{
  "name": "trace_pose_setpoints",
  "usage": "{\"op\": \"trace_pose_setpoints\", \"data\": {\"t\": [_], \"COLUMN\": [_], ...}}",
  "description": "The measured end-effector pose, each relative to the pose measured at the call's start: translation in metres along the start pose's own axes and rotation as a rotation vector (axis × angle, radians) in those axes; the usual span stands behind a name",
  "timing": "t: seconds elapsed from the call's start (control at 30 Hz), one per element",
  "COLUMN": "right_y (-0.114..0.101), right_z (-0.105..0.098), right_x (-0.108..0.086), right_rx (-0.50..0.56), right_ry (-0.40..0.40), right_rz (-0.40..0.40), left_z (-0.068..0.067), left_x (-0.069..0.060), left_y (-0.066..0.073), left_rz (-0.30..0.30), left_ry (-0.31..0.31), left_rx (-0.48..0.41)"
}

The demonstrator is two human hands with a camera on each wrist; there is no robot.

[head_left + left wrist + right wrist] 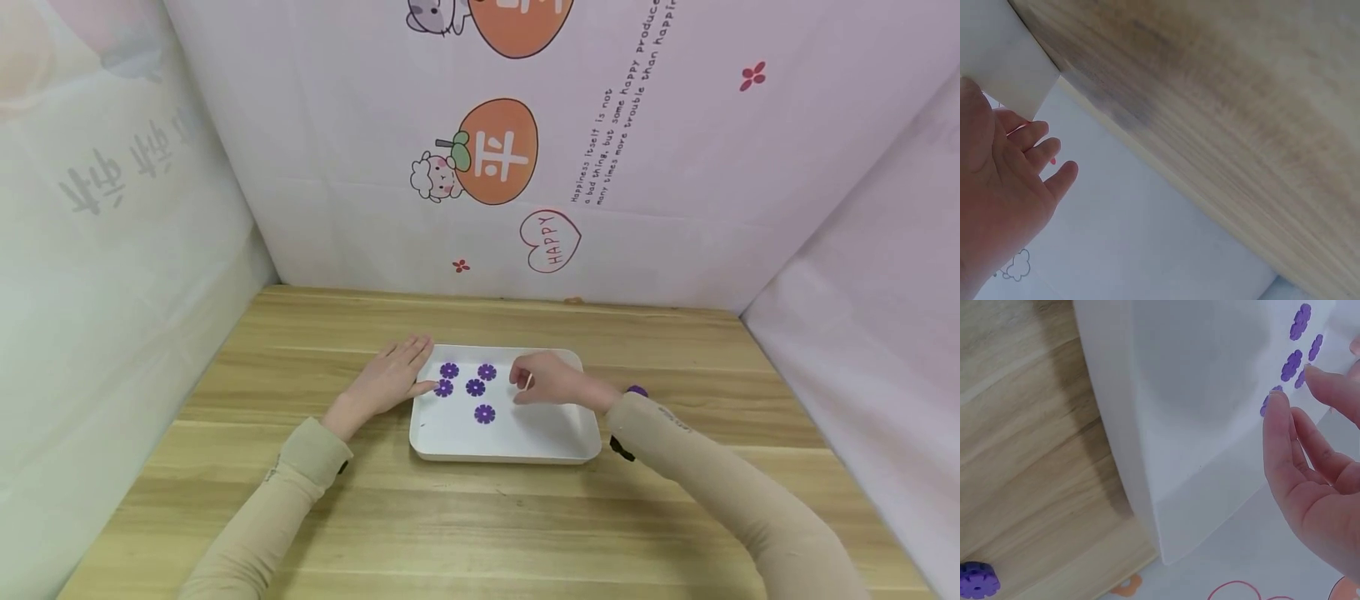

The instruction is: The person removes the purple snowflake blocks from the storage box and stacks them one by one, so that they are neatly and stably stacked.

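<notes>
Several purple flower-shaped discs, one of them a disc point(484, 414) nearest the front, lie in the left half of a white tray point(517, 446). My left hand point(386, 379) rests at the tray's left rim, fingers extended and thumb reaching over the edge beside a purple disc point(443, 387). In the left wrist view the left hand point(1004, 181) touches the white tray point(1016, 81). Above the tray's right half, my right hand point(551, 379) has thumb and index finger apart with nothing between them; the right wrist view shows the right hand point(1316, 450) the same way, near the discs point(1291, 365).
Outside the tray on the right, more purple discs point(637, 390) lie on the wooden table point(480, 525), partly hidden by the right wrist; the right wrist view shows them stacked point(979, 580). White printed sheets point(337, 167) stand behind and at both sides.
</notes>
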State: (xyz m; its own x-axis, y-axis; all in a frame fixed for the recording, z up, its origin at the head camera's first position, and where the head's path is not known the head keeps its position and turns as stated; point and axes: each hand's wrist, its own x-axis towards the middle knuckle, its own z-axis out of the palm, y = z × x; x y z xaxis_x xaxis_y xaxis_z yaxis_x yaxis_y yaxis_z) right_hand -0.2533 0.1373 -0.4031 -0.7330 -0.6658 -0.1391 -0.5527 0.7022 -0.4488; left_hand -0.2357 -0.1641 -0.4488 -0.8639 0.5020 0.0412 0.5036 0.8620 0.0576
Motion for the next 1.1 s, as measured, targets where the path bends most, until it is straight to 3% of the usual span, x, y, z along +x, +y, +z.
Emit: {"op": "trace_pose_setpoints", "data": {"t": [0.73, 1.1], "right_y": [-0.023, -0.026], "right_z": [0.024, 0.031], "right_x": [0.016, 0.022], "right_rx": [0.07, 0.054], "right_ry": [-0.095, -0.098], "right_rz": [0.017, 0.036], "left_z": [0.001, 0.002], "left_x": [-0.001, 0.001], "left_y": [0.001, 0.0], "left_rz": [-0.013, -0.016], "left_ry": [-0.003, 0.001], "left_rx": [-0.026, -0.016]}}
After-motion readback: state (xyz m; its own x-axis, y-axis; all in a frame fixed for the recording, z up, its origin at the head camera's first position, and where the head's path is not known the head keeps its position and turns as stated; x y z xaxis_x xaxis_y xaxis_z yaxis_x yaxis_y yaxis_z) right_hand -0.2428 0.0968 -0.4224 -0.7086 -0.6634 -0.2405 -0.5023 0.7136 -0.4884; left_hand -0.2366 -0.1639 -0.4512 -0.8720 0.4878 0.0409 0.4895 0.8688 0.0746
